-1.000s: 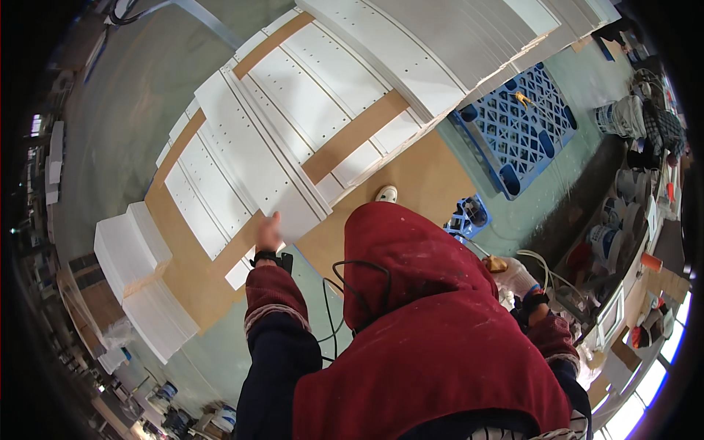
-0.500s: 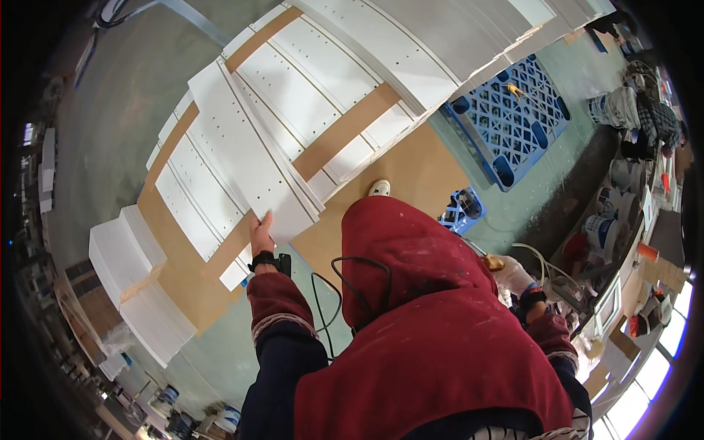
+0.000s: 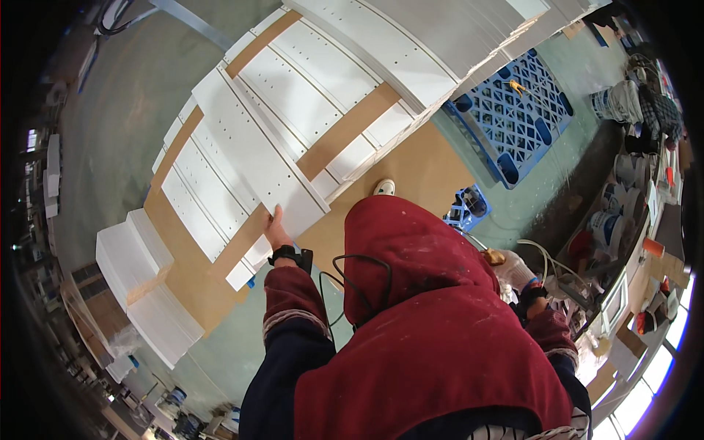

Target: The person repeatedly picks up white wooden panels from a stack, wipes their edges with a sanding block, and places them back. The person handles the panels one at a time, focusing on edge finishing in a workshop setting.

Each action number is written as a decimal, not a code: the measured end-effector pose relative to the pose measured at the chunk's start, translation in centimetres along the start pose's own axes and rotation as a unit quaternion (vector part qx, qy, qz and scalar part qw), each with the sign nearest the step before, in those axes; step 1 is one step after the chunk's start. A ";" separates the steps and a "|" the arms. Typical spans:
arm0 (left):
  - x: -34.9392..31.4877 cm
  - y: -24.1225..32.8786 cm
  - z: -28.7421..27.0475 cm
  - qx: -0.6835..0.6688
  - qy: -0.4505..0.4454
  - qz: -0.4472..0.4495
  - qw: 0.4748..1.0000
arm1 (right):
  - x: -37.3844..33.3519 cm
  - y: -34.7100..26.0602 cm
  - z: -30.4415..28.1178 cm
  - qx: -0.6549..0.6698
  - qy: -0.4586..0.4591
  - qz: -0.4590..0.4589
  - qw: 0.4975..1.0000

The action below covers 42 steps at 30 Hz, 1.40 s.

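Note:
My left hand (image 3: 276,231) is closed on the near end of a long white drilled panel (image 3: 253,150), with the thumb on its top face and the other fingers hidden beneath. That panel lies across other white panels (image 3: 207,198) laid out with brown strips (image 3: 352,132) across them. To the right, my right hand (image 3: 513,272), in a pale glove, is low beside my body. It is closed by a small tan-brown object (image 3: 494,257) with a thin hose or cord near it; what exactly it grips is unclear. The red hood (image 3: 418,242) hides part of that side.
Stacked white mouldings (image 3: 150,293) stand at the left. A blue plastic pallet (image 3: 521,117) lies on the floor at right, with a small blue crate (image 3: 467,207) nearer me. Beyond it runs a cluttered bench with buckets (image 3: 607,227). A black cable (image 3: 323,286) hangs beside my left arm.
My left hand has moved slightly right and away from me with the near end of the white panel, which now lies straighter along its neighbour. My right hand stays about where it was.

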<state>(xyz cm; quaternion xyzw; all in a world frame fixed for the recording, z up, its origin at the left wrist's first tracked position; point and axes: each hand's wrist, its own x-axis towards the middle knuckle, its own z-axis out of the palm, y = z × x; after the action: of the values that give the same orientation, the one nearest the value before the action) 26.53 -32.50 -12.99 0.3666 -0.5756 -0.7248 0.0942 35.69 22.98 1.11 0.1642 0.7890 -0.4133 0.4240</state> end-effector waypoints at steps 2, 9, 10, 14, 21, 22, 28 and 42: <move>-0.4 -1.2 1.0 0.023 0.125 0.085 0.988 | -0.4 0.6 0.2 0.019 0.006 0.000 1.000; -1.0 1.1 3.4 0.403 0.289 0.191 0.847 | -1.3 0.1 1.6 0.092 0.013 -0.015 0.996; -0.5 1.4 4.1 0.400 0.225 0.247 0.854 | -1.3 -0.3 1.7 0.085 0.018 -0.011 0.996; -3.6 7.3 16.5 0.184 -0.112 0.126 0.968 | -1.3 0.4 2.4 0.065 0.039 0.002 0.997; -5.4 6.8 37.3 0.233 -0.300 -0.189 0.905 | -3.7 -1.2 2.1 0.144 0.037 0.032 0.988; -4.2 5.6 39.1 0.268 -0.315 -0.145 0.899 | -4.5 -2.5 1.7 0.097 0.056 0.077 0.991; -0.5 -1.0 41.6 0.381 -0.247 0.234 0.860 | -7.2 -2.0 3.4 0.115 0.100 0.118 0.981; 4.6 4.5 37.9 0.013 -0.185 -0.251 0.950 | -4.1 -0.6 3.3 0.100 0.094 0.050 0.989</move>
<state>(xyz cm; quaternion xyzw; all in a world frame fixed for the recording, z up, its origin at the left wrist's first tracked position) -2.26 -7.46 -8.26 0.3602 -0.4819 -0.7724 -0.2035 39.47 20.43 3.71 0.2829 0.7705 -0.4515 0.3498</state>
